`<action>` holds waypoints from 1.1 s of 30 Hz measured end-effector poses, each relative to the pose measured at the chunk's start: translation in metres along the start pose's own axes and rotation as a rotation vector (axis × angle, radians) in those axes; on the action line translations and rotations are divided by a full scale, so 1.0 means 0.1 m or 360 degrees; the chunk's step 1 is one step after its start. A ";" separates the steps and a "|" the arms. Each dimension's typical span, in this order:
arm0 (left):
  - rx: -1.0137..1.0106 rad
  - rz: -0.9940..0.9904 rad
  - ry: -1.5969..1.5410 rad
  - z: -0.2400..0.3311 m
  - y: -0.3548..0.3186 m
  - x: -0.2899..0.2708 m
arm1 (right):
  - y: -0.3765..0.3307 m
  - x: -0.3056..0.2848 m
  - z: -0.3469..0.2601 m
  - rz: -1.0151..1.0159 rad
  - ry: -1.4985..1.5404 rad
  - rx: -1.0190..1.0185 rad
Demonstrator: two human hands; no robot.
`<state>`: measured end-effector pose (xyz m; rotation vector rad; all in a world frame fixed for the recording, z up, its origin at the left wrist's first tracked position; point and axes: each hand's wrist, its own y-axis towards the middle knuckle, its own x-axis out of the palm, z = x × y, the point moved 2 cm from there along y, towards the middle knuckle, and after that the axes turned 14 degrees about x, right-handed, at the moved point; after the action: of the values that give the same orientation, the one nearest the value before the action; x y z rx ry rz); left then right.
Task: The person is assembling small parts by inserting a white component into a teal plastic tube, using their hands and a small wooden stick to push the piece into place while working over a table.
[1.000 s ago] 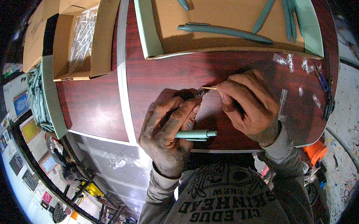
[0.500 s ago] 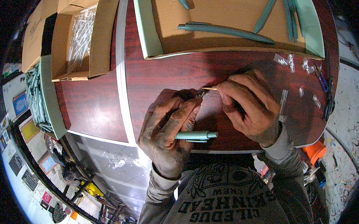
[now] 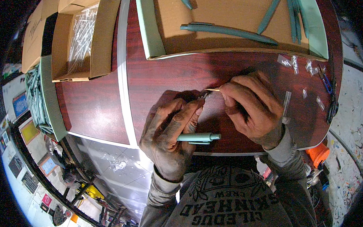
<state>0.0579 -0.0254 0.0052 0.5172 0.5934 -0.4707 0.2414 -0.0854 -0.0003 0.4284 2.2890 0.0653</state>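
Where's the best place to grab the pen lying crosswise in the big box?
Probably mid-barrel: pinch the pen across its slim width from above, through the open top of the box. It lies lengthwise left to right, and another pen crowds its right part.

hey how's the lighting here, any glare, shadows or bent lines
Head view: a pale glare patch on the tabletop, left of the white strip; head view: dark shadows beside the left hand and right hand; head view: fisheye bowing, black corners.

Reddish table (image 3: 168, 74) with boxes (image 3: 152, 32), strips (image 3: 286, 104)
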 end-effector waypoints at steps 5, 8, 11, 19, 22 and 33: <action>-0.0001 -0.0025 0.0051 0.00 0.01 0.00 | 0.00 0.00 0.00 0.0006 -0.0012 -0.0008; 0.0049 -0.0005 0.0053 -0.02 0.01 0.02 | 0.01 0.00 -0.01 -0.0011 0.0002 -0.0002; 0.0048 -0.0013 -0.0015 -0.02 0.01 0.01 | 0.02 -0.01 0.00 -0.0022 0.0041 -0.0007; 0.0053 -0.0044 -0.0003 -0.02 0.03 0.01 | 0.01 -0.01 -0.01 -0.0033 0.0027 0.0016; -0.0012 0.0015 -0.0023 -0.01 0.01 0.02 | 0.00 0.00 -0.01 0.0006 -0.0007 -0.0004; -0.0037 -0.0007 -0.0045 -0.01 0.01 0.00 | 0.01 0.00 0.00 -0.0001 -0.0027 -0.0038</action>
<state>0.0580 -0.0240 0.0045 0.4864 0.5728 -0.4741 0.2420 -0.0846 -0.0002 0.4144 2.2695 0.0880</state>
